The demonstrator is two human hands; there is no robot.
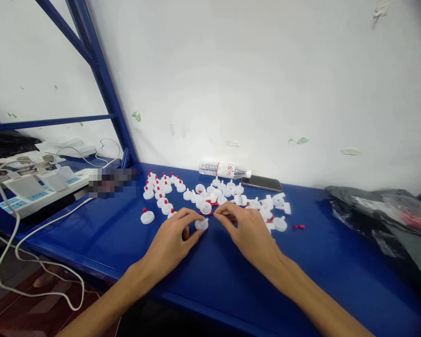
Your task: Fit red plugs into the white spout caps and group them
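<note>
My left hand (173,241) rests on the blue table (101,234) and pinches a small white plastic cap (201,224) between thumb and fingers. My right hand (247,230) lies just right of it, fingers curled together at the edge of a pile of white caps (245,202); whether they hold something is hidden. A group of white caps with red tips (161,186) stands to the left of the pile. A few loose red pieces (299,227) lie to the right.
A clear water bottle (224,169) lies on its side by the wall, with a dark phone (261,183) beside it. Power strips (38,187) and white cables (28,243) sit at the left. Dark plastic bags (382,210) lie at the right.
</note>
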